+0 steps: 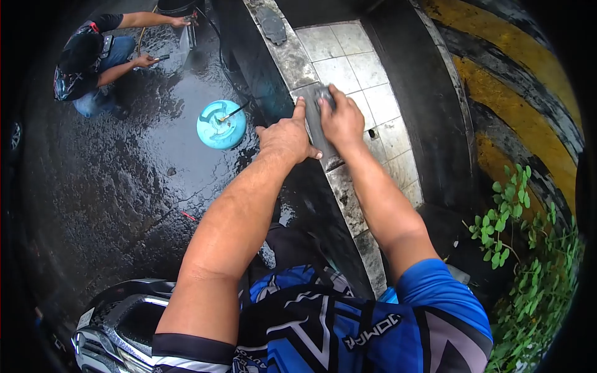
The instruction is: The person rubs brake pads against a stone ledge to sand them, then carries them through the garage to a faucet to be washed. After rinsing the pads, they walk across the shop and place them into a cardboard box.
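Note:
On the narrow ledge lies a flat, dark grey strip (314, 121) that looks like sandpaper. My left hand (285, 140) holds its left side, with index finger and thumb spread along the edge. My right hand (343, 121) presses on the strip's upper part, fingers closed around a small dark block (323, 96). The fingers cover most of that block, so its kind is hidden.
White tiles (382, 102) with a drain hole lie right of the ledge (349, 199). On the wet floor at left are a turquoise round container (221, 124) and a crouching person (93, 68) holding small items. A motorcycle (124, 323) stands lower left; leafy plants (528, 298) grow at right.

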`<state>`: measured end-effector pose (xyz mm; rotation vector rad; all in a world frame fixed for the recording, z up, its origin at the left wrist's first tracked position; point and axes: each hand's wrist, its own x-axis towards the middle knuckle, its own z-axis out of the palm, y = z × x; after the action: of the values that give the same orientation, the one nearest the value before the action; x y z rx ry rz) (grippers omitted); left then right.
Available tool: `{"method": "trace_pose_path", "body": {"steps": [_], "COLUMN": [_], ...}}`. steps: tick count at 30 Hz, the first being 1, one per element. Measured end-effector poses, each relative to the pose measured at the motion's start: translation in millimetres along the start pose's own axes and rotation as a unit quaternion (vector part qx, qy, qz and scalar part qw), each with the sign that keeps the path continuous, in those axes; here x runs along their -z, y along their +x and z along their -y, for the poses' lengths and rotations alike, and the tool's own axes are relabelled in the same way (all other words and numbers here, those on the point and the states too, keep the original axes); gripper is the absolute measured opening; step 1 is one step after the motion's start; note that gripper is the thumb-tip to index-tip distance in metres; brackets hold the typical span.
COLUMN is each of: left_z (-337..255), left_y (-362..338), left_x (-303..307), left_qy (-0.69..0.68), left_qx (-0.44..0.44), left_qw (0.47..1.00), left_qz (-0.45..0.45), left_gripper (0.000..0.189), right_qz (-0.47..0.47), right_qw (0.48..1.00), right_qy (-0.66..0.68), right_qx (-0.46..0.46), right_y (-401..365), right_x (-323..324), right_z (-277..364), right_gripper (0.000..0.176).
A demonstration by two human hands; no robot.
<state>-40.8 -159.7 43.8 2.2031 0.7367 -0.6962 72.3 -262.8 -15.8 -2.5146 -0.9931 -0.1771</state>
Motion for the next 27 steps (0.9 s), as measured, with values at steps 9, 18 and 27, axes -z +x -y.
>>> {"method": "trace_pose_path", "body": {"steps": [9, 18, 27], "left_z": [-2, -1, 0], "left_y": [-1, -1, -3], "left_x": [2, 3, -2], "left_qy": [0.005, 0.009, -0.002], "left_qx": [0.004, -0.001, -0.005], "left_qw": [1.0, 1.0, 1.0], "left_qz": [-0.001, 0.0, 0.001], "left_gripper": [0.121, 0.12, 0.12], "right_qz": [0.014, -0.009, -0.014], "right_qw": [1.0, 1.0, 0.999], "right_qy": [0.001, 0.016, 0.039], "right_qx": [-0.023, 0.007, -0.001], "right_y": [-2, 3, 12], "right_x": [-1, -5, -9], "right_z": [-2, -5, 0], "right_gripper": [0.047, 0.044, 0.04]}}
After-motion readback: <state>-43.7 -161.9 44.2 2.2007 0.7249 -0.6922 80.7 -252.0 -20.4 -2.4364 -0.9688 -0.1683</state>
